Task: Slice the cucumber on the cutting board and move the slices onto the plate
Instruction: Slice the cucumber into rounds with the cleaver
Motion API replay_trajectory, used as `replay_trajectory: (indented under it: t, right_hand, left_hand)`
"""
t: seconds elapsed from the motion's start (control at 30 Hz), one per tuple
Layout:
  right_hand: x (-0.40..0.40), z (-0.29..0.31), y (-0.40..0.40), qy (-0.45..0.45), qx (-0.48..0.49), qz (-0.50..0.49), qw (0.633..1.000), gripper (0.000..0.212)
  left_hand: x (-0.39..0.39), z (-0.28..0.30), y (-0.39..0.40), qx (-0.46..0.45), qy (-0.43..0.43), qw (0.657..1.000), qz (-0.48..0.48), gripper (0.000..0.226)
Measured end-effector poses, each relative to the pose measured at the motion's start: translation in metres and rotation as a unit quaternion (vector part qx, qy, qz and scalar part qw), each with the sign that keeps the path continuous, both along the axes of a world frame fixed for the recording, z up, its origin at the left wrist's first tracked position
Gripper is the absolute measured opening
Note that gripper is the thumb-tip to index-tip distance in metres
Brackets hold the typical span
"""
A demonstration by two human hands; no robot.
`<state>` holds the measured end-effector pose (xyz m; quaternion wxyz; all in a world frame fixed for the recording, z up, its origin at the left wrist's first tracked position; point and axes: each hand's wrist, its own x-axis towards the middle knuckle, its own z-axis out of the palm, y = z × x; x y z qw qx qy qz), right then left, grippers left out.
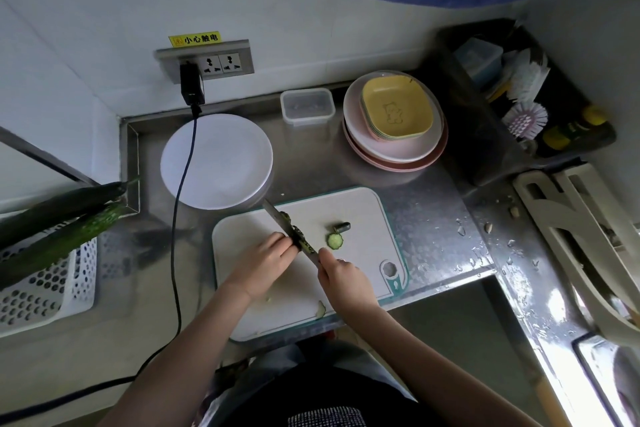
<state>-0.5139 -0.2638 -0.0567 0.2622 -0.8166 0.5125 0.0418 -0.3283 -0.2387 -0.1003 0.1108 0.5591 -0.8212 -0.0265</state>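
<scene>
Cucumber point(300, 240), mid-board on the white cutting board point(360, 211) and mostly hidden, is pinned by the left hand point(268, 255), its fingers point(289, 246) touching the knife point(277, 217) gripped in the right hand point(341, 279), so a sideways slip could nick them.

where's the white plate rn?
In the head view the white plate sits empty on the steel counter, up-left of the cutting board, just past the knife tip and under the wall socket.
</scene>
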Motion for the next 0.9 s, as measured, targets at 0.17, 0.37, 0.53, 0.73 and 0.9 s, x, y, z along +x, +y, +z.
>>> replay_trajectory:
  t: [0.17,0.37,0.53,0.73,0.9]
  right_hand:
    - [0.000,-0.007,0.001,0.030,-0.001,0.027,0.999,0.012]
    - [0.000,-0.010,-0.002,0.078,0.039,0.053,0.995,0.020]
    - [-0.001,-0.008,-0.009,0.059,0.038,0.017,0.997,0.012]
    - [-0.024,0.005,-0.029,-0.128,0.140,-0.177,0.966,0.011]
    - [-0.034,0.008,-0.036,-0.135,0.197,-0.186,0.953,0.013]
  left_hand:
    - [-0.002,0.005,0.000,-0.020,0.010,1.000,-0.003,0.026]
    - [-0.003,0.003,0.001,-0.015,0.009,1.000,0.010,0.022]
    - [-0.003,0.001,0.001,-0.020,0.009,1.000,0.009,0.022]
    - [-0.007,0.000,-0.002,-0.028,0.022,0.999,-0.007,0.008]
    - [-0.026,0.018,-0.013,-0.081,0.035,0.996,-0.029,0.018]
